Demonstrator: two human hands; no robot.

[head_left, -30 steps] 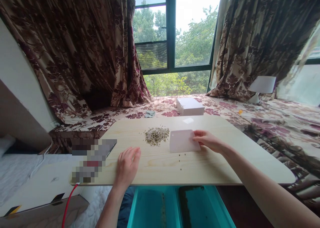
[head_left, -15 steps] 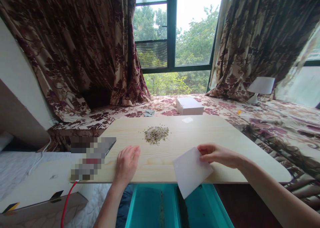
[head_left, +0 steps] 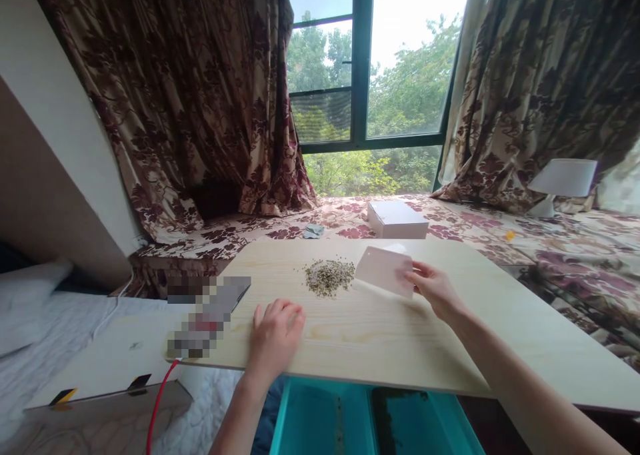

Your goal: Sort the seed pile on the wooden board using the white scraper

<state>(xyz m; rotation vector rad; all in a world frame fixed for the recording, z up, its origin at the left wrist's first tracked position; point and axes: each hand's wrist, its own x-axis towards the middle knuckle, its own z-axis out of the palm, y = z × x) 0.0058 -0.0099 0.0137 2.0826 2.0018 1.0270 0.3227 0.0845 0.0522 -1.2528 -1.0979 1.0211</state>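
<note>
Between the fingers and thumb of my right hand (head_left: pixel 436 288) is a thin translucent white plastic scraper (head_left: pixel 383 270), tilted up with its left end close to the pile. The pile (head_left: pixel 329 276) is of small green and pale beans or grains, heaped loosely on the light wooden table (head_left: pixel 345 338), with a few scattered round it. My left hand (head_left: pixel 279 328) lies palm down on the table in front of the pile, fingers loosely stretched and holding nothing.
Below the table's near edge sits a teal bin (head_left: pixel 350 412) with two compartments, dark bits along the right one. A pixelated dark device (head_left: pixel 210 318) with a red cable (head_left: pixel 159 405) lies at the table's left. Behind are a white box (head_left: pixel 399 220) and a lamp (head_left: pixel 563 178).
My right hand has lifted the scraper from over the near edge forward to the right side of the pile. My left hand stays on the table; the view has turned slightly left.
</note>
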